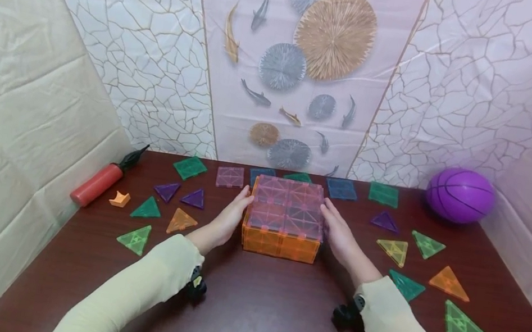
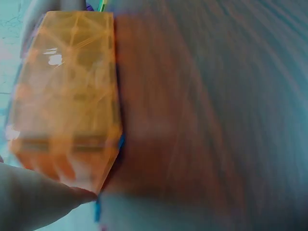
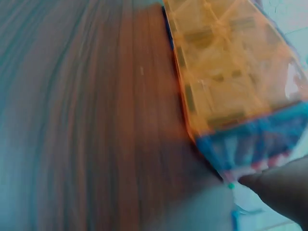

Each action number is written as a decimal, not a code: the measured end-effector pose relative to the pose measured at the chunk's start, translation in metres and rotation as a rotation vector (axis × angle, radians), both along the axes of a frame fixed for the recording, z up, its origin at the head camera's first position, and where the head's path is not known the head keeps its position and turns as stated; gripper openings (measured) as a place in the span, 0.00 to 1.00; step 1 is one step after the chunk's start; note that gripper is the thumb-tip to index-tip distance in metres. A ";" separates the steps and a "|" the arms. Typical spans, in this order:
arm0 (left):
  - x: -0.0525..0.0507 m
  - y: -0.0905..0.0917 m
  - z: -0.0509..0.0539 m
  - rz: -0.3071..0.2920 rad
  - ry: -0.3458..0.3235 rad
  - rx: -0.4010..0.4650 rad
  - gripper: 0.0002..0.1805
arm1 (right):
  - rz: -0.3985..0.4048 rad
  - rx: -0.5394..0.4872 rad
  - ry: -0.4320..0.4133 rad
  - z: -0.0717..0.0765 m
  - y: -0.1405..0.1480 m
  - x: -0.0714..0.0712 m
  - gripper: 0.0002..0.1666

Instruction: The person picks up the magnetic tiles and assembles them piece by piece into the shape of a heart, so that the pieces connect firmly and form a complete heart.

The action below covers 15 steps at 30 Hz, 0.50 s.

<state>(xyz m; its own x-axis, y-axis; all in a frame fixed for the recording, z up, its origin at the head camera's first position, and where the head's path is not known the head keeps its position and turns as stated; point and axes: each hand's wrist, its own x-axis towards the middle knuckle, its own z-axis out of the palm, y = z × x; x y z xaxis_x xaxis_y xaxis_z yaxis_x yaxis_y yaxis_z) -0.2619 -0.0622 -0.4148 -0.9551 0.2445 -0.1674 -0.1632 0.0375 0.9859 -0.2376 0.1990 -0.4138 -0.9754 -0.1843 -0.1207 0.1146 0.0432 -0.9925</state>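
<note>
A box of translucent magnetic tiles [image 1: 284,219] stands on the table between both hands. Pink-purple tiles form its top, and its front [image 2: 72,77] is orange. Along its left side lies my left hand [image 1: 227,220], fingers fairly straight and touching the wall; the left wrist view shows the thumb [image 2: 43,199] against the orange side. My right hand [image 1: 340,236] rests its straight fingers on the opposite side, which looks blue in the right wrist view, with the thumb [image 3: 281,187] beside it. Parts of the fingers are hidden or blurred.
Loose triangle tiles [image 1: 135,239] lie left and right, and square tiles [image 1: 230,177] line the back of the dark wood table [image 1: 265,313]. At the left are a red hand pump [image 1: 99,183] and a small orange piece [image 1: 120,199]. A purple ball [image 1: 461,195] sits at the back right.
</note>
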 end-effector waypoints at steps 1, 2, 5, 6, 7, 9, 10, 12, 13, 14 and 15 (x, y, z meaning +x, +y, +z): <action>0.001 -0.006 0.004 -0.004 0.026 -0.041 0.34 | 0.015 0.006 0.008 0.001 0.005 0.002 0.40; 0.001 -0.014 0.007 -0.009 0.051 -0.090 0.33 | 0.030 0.034 0.019 0.003 0.011 0.005 0.40; 0.001 -0.043 0.016 -0.051 0.141 -0.285 0.31 | 0.050 0.222 0.087 0.010 0.033 0.018 0.42; 0.001 -0.054 0.019 -0.072 0.175 -0.366 0.31 | 0.062 0.289 0.123 0.013 0.041 0.022 0.42; 0.002 -0.065 0.021 -0.099 0.210 -0.447 0.31 | 0.073 0.370 0.157 0.016 0.050 0.028 0.41; 0.002 -0.088 0.023 -0.160 0.290 -0.586 0.32 | 0.098 0.510 0.227 0.021 0.068 0.038 0.39; 0.003 -0.099 0.023 -0.187 0.330 -0.643 0.33 | 0.115 0.556 0.259 0.023 0.076 0.043 0.37; 0.004 -0.119 0.021 -0.238 0.373 -0.717 0.34 | 0.146 0.622 0.315 0.026 0.093 0.052 0.34; 0.004 -0.127 0.020 -0.255 0.391 -0.743 0.34 | 0.154 0.648 0.326 0.028 0.101 0.056 0.34; 0.003 -0.135 0.018 -0.268 0.398 -0.762 0.34 | 0.159 0.657 0.336 0.029 0.108 0.060 0.33; 0.003 -0.143 0.016 -0.282 0.401 -0.773 0.35 | 0.166 0.666 0.343 0.030 0.114 0.064 0.33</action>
